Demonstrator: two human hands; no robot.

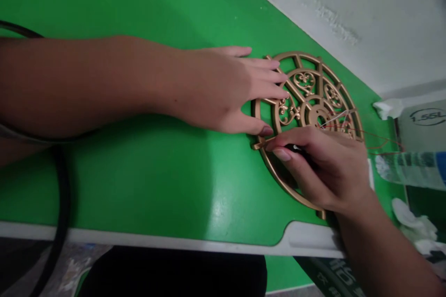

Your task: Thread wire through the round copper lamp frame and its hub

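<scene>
A round gold ornamental grille [315, 88] with scrollwork lies flat on the green table [146, 171]. My left hand [226, 88] rests flat on the grille's left edge, fingers stretched out together, thumb against the rim. My right hand [320, 167] covers the grille's lower part, its fingers pinched round a small dark thing I cannot make out. Thin red and white wires [351, 125] run from the grille's hub toward the right.
A plastic water bottle [411, 167] lies at the right edge, with white crumpled tissue [414, 225] below it. A black cable [61, 204] hangs over the table's front edge at left. A white wall [348, 9] borders the table's far side.
</scene>
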